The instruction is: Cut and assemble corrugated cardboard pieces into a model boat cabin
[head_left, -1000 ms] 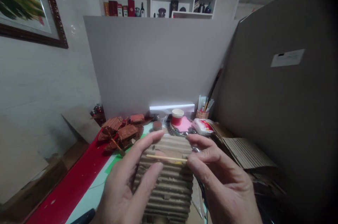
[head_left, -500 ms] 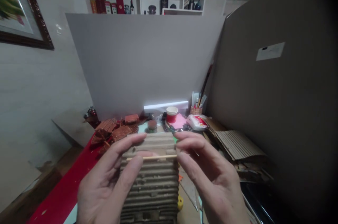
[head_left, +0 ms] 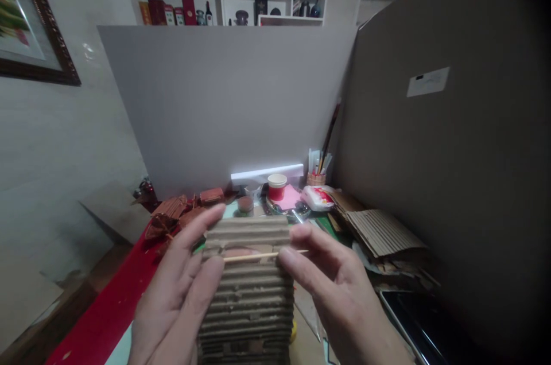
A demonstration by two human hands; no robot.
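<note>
A ridged brown corrugated cardboard piece (head_left: 247,302) stands upright in front of me, with torn patches across its ridges. Along its left edge my left hand (head_left: 181,284) grips it, thumb in front at the stick's left end and index finger stretched up. Part of a finger shows through a gap in the upper ridges. A thin wooden stick, like a toothpick (head_left: 253,257), lies nearly level across that gap. My right hand (head_left: 331,279) pinches the stick between thumb and forefinger at the cardboard's right edge; the stick's pointed tip pokes out past the thumb.
Reddish-brown craft pieces (head_left: 170,207) lie on a red cover (head_left: 107,307) at left. Behind are a red-and-white paper cup (head_left: 277,187), pink paper (head_left: 290,197), a tissue pack (head_left: 317,198) and a brush holder (head_left: 316,179). Corrugated sheets (head_left: 385,232) and a black glossy object (head_left: 424,325) lie right.
My right thumb has shifted left along the stick, whose tip now shows beyond it. My left index finger has lifted away from the cardboard's top edge. The view has shifted slightly.
</note>
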